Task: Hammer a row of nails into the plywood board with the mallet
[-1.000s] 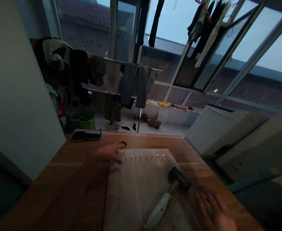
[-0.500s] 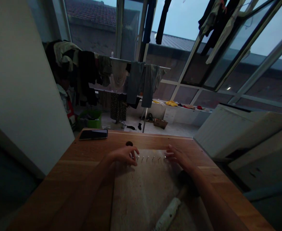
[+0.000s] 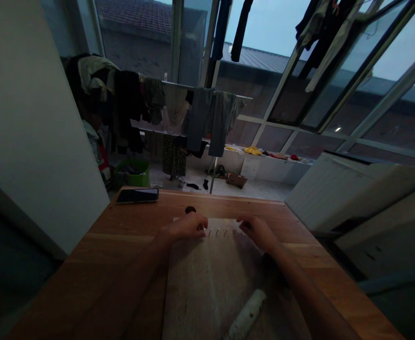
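Note:
A pale board [image 3: 207, 283] lies on a wooden table [image 3: 122, 245]. A row of small nails [image 3: 217, 232] stands along the board's far edge. My left hand [image 3: 188, 226] rests at the left end of the row with its fingers curled. My right hand [image 3: 255, 230] is at the right end, fingers bent down over the nails there. What either hand pinches is too small and dark to make out. A mallet's white handle [image 3: 246, 314] lies on the board near me; its head is hidden under my right forearm.
A dark phone [image 3: 137, 195] lies at the table's far left corner. A small dark round object [image 3: 190, 209] sits just beyond the board. Past the table are a drying rack with clothes [image 3: 179, 113], a green basket [image 3: 131, 174], windows and a white cabinet [image 3: 338, 189].
My right hand left the mallet side and came up to the right end of the nail row, then slid a little left. My left hand closed in over the row's left end.

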The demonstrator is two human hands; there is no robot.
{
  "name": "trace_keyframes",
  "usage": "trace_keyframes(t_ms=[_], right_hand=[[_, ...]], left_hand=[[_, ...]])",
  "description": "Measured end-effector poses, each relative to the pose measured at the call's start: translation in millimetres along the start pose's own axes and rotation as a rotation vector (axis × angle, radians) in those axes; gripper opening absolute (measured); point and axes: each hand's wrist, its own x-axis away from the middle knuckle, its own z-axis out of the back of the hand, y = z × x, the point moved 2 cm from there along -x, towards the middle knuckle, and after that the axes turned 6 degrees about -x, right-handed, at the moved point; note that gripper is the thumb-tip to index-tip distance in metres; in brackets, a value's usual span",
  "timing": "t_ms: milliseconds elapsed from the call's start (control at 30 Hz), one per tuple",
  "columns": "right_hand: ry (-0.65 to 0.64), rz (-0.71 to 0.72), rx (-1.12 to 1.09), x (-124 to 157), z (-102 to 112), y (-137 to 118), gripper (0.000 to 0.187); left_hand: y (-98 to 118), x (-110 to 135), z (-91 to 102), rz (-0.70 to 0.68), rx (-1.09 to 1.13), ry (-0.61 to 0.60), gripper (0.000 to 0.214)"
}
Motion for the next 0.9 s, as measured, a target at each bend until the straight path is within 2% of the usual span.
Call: trace_keyframes(t_ms=[67, 167, 333, 467, 600, 767, 900], right_hand=[[0.023, 0.010, 0.028, 0.8, 6.2, -6.1, 0.026], [-0.021, 0.046, 0.121, 1.4, 9.4, -11.6, 0.031], [-0.114, 0.108, 0.233, 3.7, -6.3, -19.0, 0.019], [-0.102, 0.139, 0.260, 6.1, -7.9, -27.2, 0.029], [-0.083, 0.141, 0.254, 5.7, -7.1, -46.0, 0.027], [-0.174, 0.128, 0.295, 1.7, -19.0, -70.8, 0.028], [-0.196, 0.148, 0.305, -1.0, -19.7, -78.4, 0.032]], left_hand=[[1.2, -1.7, -2.9, -0.039, -0.051, 0.015, 0.011], [3.8, -3.4, -2.1, -0.082, -0.042, 0.079, 0.011], [7.3, -7.8, -6.9, -0.126, -0.067, 0.099, 0.012], [2.9, -13.2, -18.3, -0.110, -0.031, 0.063, 0.010], [-1.9, -15.7, -25.9, -0.106, -0.049, 0.098, 0.008], [2.9, -14.6, -28.1, -0.092, -0.046, 0.140, 0.012], [11.0, -15.6, -26.3, -0.084, -0.004, 0.190, 0.015]])
